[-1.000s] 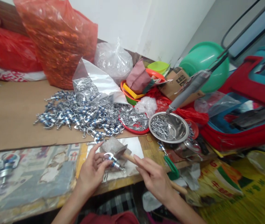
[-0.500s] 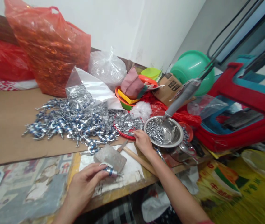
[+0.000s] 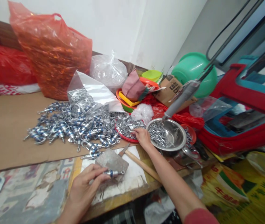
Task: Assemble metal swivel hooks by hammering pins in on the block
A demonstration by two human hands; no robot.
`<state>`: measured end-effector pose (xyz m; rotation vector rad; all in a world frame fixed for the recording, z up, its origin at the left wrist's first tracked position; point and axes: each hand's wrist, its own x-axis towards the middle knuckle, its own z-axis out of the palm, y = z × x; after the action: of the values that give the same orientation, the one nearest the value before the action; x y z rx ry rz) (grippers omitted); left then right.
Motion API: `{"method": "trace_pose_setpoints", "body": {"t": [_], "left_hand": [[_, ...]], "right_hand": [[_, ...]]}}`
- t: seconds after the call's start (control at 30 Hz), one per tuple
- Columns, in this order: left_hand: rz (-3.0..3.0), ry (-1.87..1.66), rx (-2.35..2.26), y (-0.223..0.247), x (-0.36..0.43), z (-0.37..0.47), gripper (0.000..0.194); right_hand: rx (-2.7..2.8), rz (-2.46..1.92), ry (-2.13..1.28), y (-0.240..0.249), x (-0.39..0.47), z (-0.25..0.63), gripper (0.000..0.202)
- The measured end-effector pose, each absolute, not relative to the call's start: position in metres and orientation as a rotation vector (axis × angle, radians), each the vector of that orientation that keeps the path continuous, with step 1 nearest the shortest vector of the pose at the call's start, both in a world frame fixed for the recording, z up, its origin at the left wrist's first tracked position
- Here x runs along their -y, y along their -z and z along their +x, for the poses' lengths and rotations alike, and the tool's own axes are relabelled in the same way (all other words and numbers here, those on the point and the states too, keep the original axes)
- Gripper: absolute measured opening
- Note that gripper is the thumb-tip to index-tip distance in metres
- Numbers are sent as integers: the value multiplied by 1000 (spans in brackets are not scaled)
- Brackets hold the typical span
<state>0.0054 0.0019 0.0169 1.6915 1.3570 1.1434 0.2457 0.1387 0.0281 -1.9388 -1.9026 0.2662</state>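
My left hand (image 3: 84, 188) pinches a silver metal fitting with blue bands (image 3: 114, 173) between thumb and fingers; its small eye points right. The fitting is held just above the near side of a grey metal block (image 3: 109, 160). My right hand (image 3: 143, 138) reaches to a red plate (image 3: 126, 137) heaped with small flat metal pieces (image 3: 129, 123). Its fingers are closed together among those pieces; what they hold is too small to make out. A wooden handle (image 3: 144, 166) lies under my right forearm, beside the block.
Many similar blue-banded fittings (image 3: 61, 129) are piled on cardboard (image 3: 11, 124) at left. Right of the plate stands a steel bowl (image 3: 181, 137) of metal pins. A grey hanging tool (image 3: 181, 98) comes down over it. Bags (image 3: 60, 59) and a green basin (image 3: 195, 74) stand behind.
My left hand has turned the fitting, so its eye now points level to the right rather than downward. My right hand's fingers have shifted slightly among the metal pieces. The view has moved slightly.
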Motion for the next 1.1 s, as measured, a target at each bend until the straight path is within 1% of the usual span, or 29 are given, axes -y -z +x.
{"method": "trace_pose_setpoints", "body": {"t": [0.17, 0.23, 0.33, 0.4, 0.53, 0.63, 0.8, 0.87, 0.97, 1.1], "left_hand": [[1785, -1153, -1282, -16, -1, 6, 17], [1793, -1151, -1263, -18, -1, 6, 17], [1774, -1137, -1267, -19, 0, 7, 17], [1721, -1128, -1305, -17, 1, 7, 16], [1509, -1144, -1400, -12, 2, 8, 24], [1507, -1138, -1436, -16, 2, 8, 28], [1700, -1127, -1276, -30, 3, 5, 18], [1707, -1101, -1221, -33, 5, 4, 18], [1688, -1068, -1221, -32, 7, 3, 19], [1742, -1097, -1180, -29, 8, 5, 20]], "right_hand": [[1781, -1739, -395, -38, -104, 225, 24], [1778, -1624, -521, -41, -79, 205, 20], [1708, -1334, -756, -44, -41, 177, 9], [1642, -1190, -849, -46, -23, 166, 12], [1545, -1190, -918, -47, -7, 158, 18], [1506, -1197, -959, -45, -4, 158, 20], [1438, -1111, -1041, -43, 0, 156, 20], [1422, -1085, -1075, -43, 3, 155, 21], [1518, -1098, -980, -45, 9, 157, 23], [1773, -1141, -658, -50, 15, 159, 23]]}}
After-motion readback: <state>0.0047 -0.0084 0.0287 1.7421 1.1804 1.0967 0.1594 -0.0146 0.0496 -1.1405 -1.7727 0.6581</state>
